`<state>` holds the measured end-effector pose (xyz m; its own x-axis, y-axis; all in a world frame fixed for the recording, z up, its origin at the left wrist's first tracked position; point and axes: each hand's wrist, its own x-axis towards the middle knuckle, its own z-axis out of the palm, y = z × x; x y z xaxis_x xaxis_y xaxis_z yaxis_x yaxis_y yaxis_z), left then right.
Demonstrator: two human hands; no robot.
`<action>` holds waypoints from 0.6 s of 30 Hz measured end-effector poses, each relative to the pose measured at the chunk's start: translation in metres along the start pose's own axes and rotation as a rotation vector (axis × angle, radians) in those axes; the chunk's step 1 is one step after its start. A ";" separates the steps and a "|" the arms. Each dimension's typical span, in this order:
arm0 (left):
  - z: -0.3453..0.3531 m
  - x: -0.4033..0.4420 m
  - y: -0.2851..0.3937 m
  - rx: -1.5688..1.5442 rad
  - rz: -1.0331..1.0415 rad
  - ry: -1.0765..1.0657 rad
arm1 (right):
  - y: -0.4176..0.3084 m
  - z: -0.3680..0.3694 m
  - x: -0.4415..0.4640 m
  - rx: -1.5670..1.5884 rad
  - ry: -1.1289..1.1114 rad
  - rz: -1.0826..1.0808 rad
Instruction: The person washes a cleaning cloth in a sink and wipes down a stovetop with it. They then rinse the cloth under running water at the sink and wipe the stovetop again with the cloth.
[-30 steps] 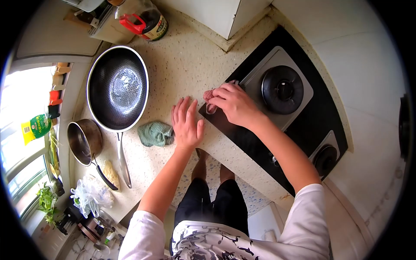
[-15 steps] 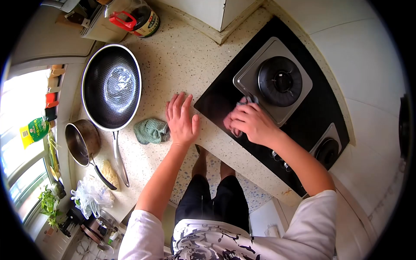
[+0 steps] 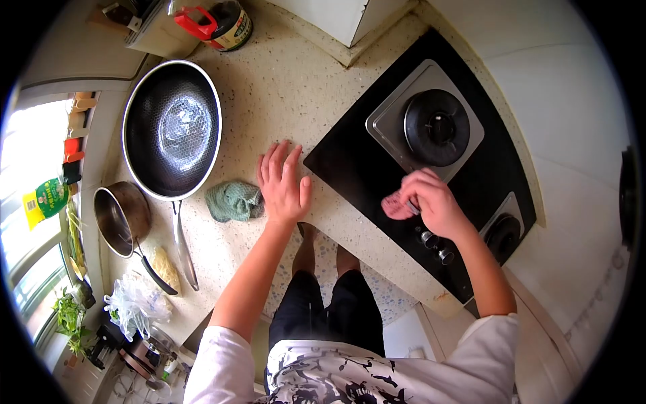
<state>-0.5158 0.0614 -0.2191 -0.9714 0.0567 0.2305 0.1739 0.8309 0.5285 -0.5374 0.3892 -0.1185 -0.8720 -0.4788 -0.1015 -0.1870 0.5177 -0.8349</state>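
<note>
My right hand [image 3: 431, 202] is closed on a pinkish cloth [image 3: 397, 205], with part of it bunched under my fingers. Both are over the black glass of the gas stove [image 3: 356, 161], between the large burner [image 3: 437, 128] and the control knobs [image 3: 436, 246]. My left hand [image 3: 282, 185] lies flat on the speckled countertop [image 3: 269, 87], fingers stretched out and holding nothing. Just left of it sits a crumpled green cloth [image 3: 233, 200], close to my palm.
A large honeycomb-patterned frying pan [image 3: 171, 131] and a small saucepan [image 3: 121, 219] stand at the left. Below them are a plastic bag [image 3: 134, 303] and a packet of pale food [image 3: 163, 269]. A red-handled bottle [image 3: 225, 27] stands at the back. A smaller burner [image 3: 505, 232] is at the right.
My right hand has moved right and toward me across the stove, taking the pinkish cloth away from the large burner's edge. The left hand stays flat in place.
</note>
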 end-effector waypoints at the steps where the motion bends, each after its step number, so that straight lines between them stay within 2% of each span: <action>1: 0.001 0.000 -0.001 0.004 0.001 0.002 | -0.008 0.001 0.016 0.062 -0.034 0.001; 6: -0.002 0.000 -0.002 -0.002 0.017 0.019 | -0.028 0.030 0.103 -0.007 -0.181 -0.136; 8: -0.001 -0.001 -0.003 -0.039 0.004 0.039 | -0.030 0.051 0.132 -0.093 -0.262 -0.103; 10: 0.001 -0.003 -0.007 -0.076 0.003 0.068 | -0.027 0.076 0.145 -0.227 -0.175 -0.259; 13: 0.002 -0.005 -0.008 -0.101 -0.002 0.081 | -0.020 0.107 0.136 -0.522 -0.009 -0.375; 16: 0.001 -0.003 -0.007 -0.082 0.005 0.091 | -0.023 0.117 0.115 -0.616 0.051 -0.448; 18: 0.003 -0.004 -0.007 -0.085 0.003 0.100 | -0.020 0.115 0.106 -0.571 0.041 -0.450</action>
<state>-0.5134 0.0571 -0.2256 -0.9506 -0.0005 0.3104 0.1935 0.7809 0.5940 -0.5743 0.2461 -0.1752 -0.6691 -0.7116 0.2146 -0.7287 0.5714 -0.3774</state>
